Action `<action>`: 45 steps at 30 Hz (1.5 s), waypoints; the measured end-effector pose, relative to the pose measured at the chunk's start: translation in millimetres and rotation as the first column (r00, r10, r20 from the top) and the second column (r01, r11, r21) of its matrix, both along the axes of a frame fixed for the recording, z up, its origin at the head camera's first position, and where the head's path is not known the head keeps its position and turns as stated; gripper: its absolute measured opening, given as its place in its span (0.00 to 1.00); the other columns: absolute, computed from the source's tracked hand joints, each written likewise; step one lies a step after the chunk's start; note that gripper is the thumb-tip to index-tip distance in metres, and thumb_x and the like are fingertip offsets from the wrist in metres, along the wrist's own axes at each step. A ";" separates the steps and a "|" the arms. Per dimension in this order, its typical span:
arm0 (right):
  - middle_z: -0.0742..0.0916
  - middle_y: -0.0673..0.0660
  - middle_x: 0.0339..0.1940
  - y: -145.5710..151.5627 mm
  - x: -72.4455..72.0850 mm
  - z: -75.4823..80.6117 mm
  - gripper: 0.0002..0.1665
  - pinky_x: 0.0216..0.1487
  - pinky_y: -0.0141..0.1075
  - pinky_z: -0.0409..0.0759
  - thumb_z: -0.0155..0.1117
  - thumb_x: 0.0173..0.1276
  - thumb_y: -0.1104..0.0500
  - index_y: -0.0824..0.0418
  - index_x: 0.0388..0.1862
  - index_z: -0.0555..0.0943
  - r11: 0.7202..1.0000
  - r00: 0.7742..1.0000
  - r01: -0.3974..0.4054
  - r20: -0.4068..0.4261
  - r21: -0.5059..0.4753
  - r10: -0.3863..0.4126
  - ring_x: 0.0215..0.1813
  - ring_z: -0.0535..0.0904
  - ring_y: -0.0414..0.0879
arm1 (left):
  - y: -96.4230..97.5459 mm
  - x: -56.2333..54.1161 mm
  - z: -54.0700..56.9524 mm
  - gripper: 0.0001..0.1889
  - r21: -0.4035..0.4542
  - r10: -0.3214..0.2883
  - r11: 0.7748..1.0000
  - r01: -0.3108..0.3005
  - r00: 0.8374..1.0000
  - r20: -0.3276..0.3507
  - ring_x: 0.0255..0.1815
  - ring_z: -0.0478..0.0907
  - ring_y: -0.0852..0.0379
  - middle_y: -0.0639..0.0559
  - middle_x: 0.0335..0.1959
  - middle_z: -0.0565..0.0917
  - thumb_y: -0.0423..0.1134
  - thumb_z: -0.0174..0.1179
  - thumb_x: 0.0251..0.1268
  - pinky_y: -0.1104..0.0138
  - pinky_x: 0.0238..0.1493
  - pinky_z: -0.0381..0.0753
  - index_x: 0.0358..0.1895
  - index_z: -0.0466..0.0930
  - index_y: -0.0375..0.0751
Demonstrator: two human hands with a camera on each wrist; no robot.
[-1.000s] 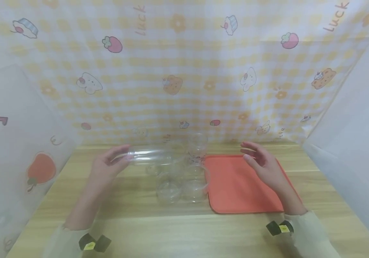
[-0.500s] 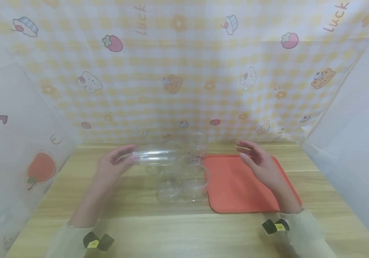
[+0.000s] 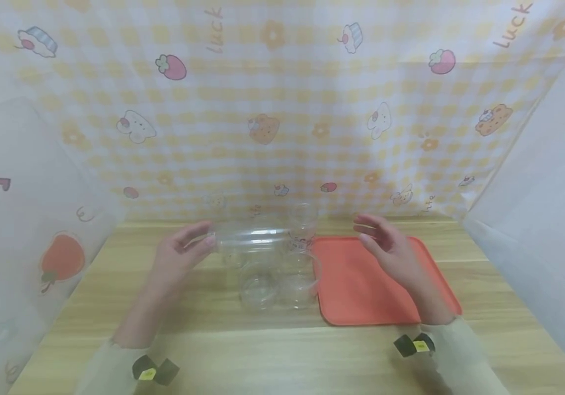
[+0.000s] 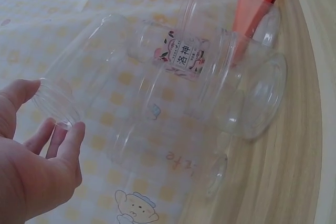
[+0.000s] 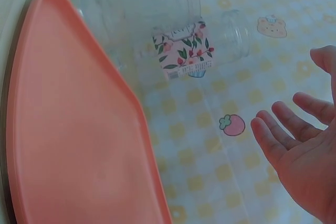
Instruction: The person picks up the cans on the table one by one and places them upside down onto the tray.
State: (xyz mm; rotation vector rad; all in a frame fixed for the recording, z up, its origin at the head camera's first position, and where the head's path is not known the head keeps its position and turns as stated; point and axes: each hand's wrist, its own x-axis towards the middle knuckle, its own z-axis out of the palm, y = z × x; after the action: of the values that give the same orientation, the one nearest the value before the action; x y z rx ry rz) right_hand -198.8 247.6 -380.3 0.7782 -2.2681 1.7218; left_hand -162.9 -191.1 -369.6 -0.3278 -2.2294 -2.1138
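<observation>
My left hand (image 3: 176,257) holds a clear plastic jar (image 3: 250,237) by its ribbed end, with the jar lying sideways above the table. In the left wrist view, thumb and fingertips pinch the rim of this jar (image 4: 56,103). Just right of and below it stand more clear jars, among them a front left jar (image 3: 258,293) and a front right jar (image 3: 298,291). Behind them is a clear jar with a pink floral label (image 4: 181,56). My right hand (image 3: 392,249) hovers over the orange-red tray (image 3: 356,291), fingers loosely bent, holding nothing.
The tray lies flat at the right, its left edge close to the jars. A wood-grain table (image 3: 272,356) spreads underneath. A yellow checked cloth (image 3: 282,109) rises behind, with pale sheets (image 3: 549,181) along both sides.
My left hand has carried the sideways jar to the right, over the standing jars. My right hand has shifted slightly left above the tray.
</observation>
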 end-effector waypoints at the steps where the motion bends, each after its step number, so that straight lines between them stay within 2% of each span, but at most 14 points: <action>1: 0.78 0.65 0.66 -1.2 -0.1 0.0 0.25 0.62 0.35 0.78 0.57 0.76 0.72 0.72 0.69 0.70 1.000 1.000 -0.002 0.001 -0.003 0.002 0.67 0.72 0.68 | -0.2 0.4 -0.7 0.26 -0.002 -0.004 1.000 0.004 1.000 -0.004 0.60 0.78 0.53 0.40 0.71 0.70 0.41 0.61 0.76 0.69 0.60 0.76 0.70 0.70 0.32; 10: 0.78 0.65 0.66 -7.3 -1.7 -2.2 0.25 0.62 0.36 0.78 0.58 0.76 0.72 0.71 0.70 0.70 1.000 1.000 -0.015 0.000 -0.016 0.015 0.66 0.73 0.65 | 2.5 0.6 -0.4 0.25 0.011 0.006 1.000 -0.006 1.000 -0.002 0.61 0.78 0.49 0.41 0.70 0.71 0.40 0.61 0.75 0.68 0.60 0.76 0.69 0.71 0.32; 23: 0.79 0.64 0.66 -13.9 -1.7 -0.9 0.26 0.62 0.37 0.78 0.59 0.75 0.72 0.68 0.70 0.72 0.999 0.999 -0.035 -0.001 -0.015 0.035 0.66 0.74 0.64 | 5.0 0.1 -4.0 0.26 0.017 -0.011 1.000 0.011 1.000 -0.004 0.65 0.73 0.40 0.42 0.72 0.69 0.42 0.61 0.76 0.67 0.62 0.75 0.70 0.69 0.33; 31: 0.78 0.65 0.66 -16.6 -1.6 0.4 0.26 0.62 0.37 0.78 0.60 0.75 0.71 0.69 0.70 0.71 0.999 0.999 -0.038 0.005 -0.013 0.038 0.66 0.74 0.61 | 9.9 -1.1 -3.8 0.25 0.030 -0.037 0.999 0.037 0.999 -0.019 0.63 0.76 0.46 0.41 0.72 0.68 0.40 0.60 0.77 0.66 0.62 0.75 0.70 0.69 0.31; 36: 0.79 0.65 0.66 -19.1 -1.4 1.6 0.26 0.62 0.37 0.78 0.60 0.74 0.72 0.72 0.70 0.70 0.999 0.999 -0.044 0.011 -0.024 0.045 0.66 0.74 0.62 | 15.4 -2.8 -3.4 0.25 0.033 -0.028 0.999 0.028 1.000 -0.001 0.61 0.77 0.51 0.42 0.72 0.70 0.40 0.60 0.76 0.66 0.61 0.76 0.70 0.70 0.32; 45: 0.78 0.64 0.66 -23.9 -1.3 6.8 0.26 0.62 0.38 0.78 0.60 0.74 0.72 0.71 0.70 0.70 0.997 0.998 -0.067 -0.005 -0.028 0.067 0.66 0.74 0.64 | 22.3 -4.1 -1.4 0.26 0.042 -0.029 0.999 0.028 0.999 0.020 0.63 0.76 0.49 0.44 0.71 0.71 0.41 0.61 0.76 0.66 0.62 0.76 0.70 0.70 0.33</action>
State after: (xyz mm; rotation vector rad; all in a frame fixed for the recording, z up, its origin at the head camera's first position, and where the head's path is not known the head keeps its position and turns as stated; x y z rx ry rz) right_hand -200.1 223.7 -373.5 0.8606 -2.2347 1.7757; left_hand -167.0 -168.8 -371.0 -0.3390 -2.2011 -2.1853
